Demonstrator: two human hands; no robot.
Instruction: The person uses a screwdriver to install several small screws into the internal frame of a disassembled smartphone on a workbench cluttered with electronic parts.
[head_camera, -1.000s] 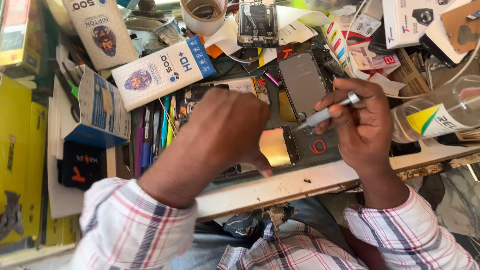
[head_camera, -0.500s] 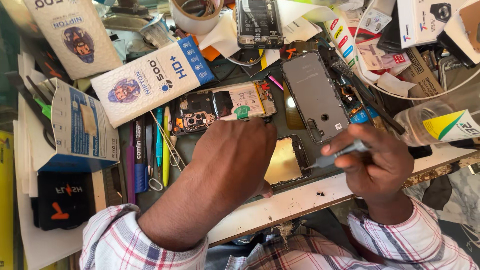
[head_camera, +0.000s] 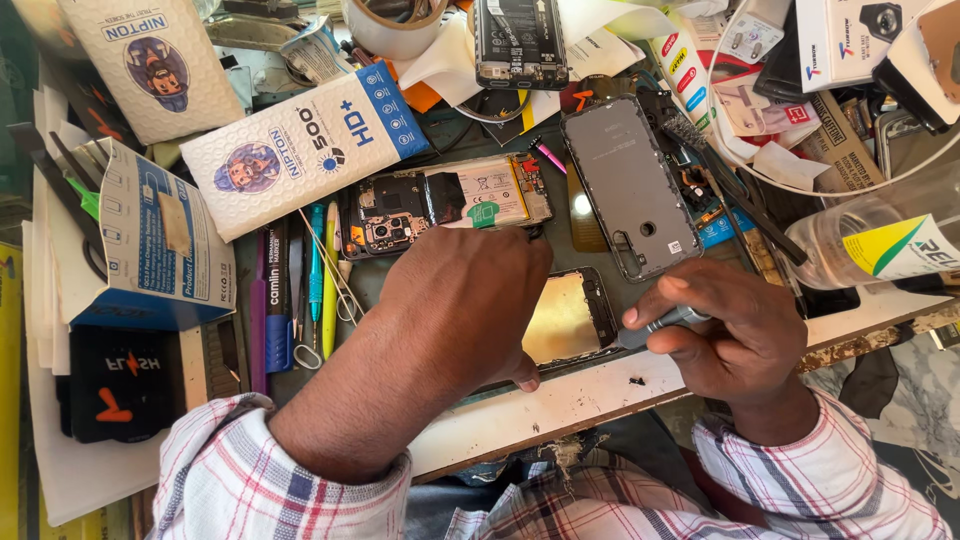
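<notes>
My left hand (head_camera: 462, 305) lies palm down on a phone frame (head_camera: 570, 318) with a shiny gold inner plate, pinning it to the bench near the front edge. A small metal-handled screwdriver (head_camera: 655, 327) sits in my right hand (head_camera: 735, 330), its tip against the frame's right side. Just beyond my left hand lies an opened phone body (head_camera: 445, 203) showing its battery and circuit board. A grey phone back cover (head_camera: 627, 186) rests to the right of it.
White padded pouches (head_camera: 300, 150) and a blue-and-white box (head_camera: 150, 245) crowd the left. Pens and tweezers (head_camera: 300, 290) lie beside my left forearm. A tape roll (head_camera: 395, 20), another phone (head_camera: 518, 42) and cartons fill the back. A plastic bottle (head_camera: 880, 245) lies at right.
My right hand has dropped from above the grey back cover down to the gold frame's right side, lowering the screwdriver. The view shifted, and my left hand stays on the frame.
</notes>
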